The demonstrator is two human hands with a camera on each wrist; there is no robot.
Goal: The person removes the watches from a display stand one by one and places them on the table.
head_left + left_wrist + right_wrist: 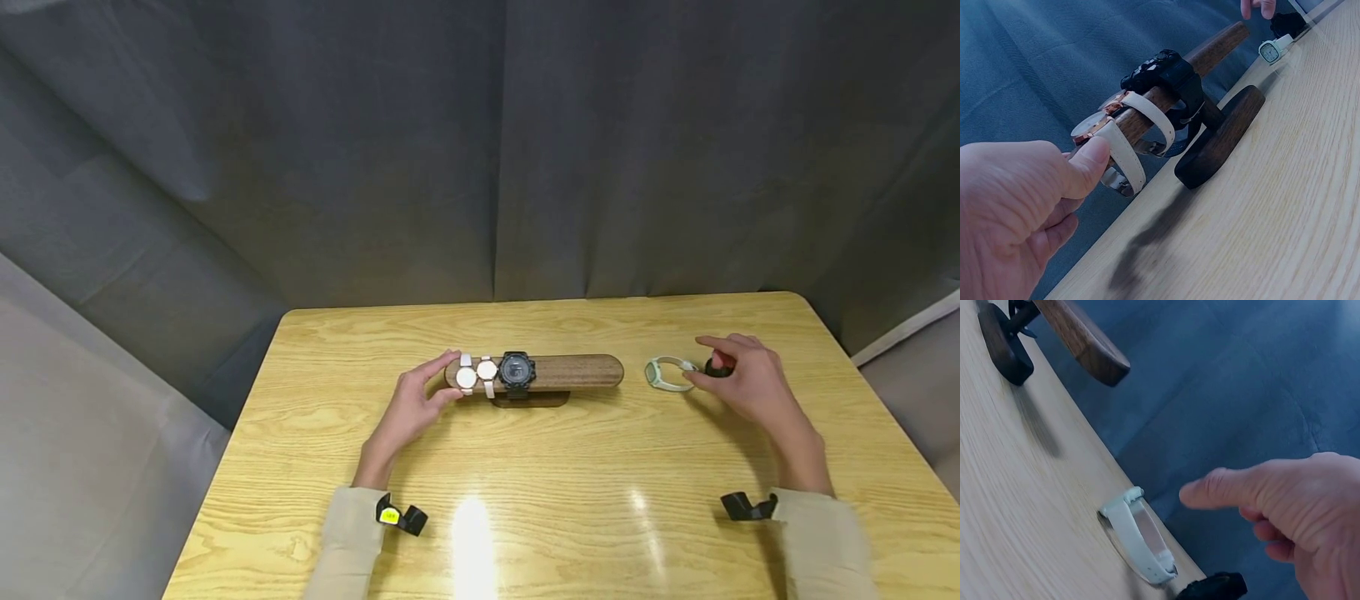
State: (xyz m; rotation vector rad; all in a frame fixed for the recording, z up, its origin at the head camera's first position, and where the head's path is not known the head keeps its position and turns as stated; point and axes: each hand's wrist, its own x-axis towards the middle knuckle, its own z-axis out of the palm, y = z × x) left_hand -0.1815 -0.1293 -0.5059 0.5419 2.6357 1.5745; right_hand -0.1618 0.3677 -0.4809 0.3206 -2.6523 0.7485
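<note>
My left hand (408,407) pinches one end of the wooden watch stand (581,372); my right hand (757,385) hovers, fingers parted, near the pale green watch (652,374) and a black watch (717,370) on the worktop (570,467).

We see a glossy wood-grain tabletop (570,467), glare streaking its lower centre in the head view. Mid-frame, the watch stand (581,372) is dark, smooth grained wood; its black watch (517,369) looks matt plastic, the white watches (467,377) leathery-strapped with coppery metal cases. Right of centre, the mint watch (1130,537) seems smooth plastic. Matt cloth curtain (420,158) fills the top.
</note>
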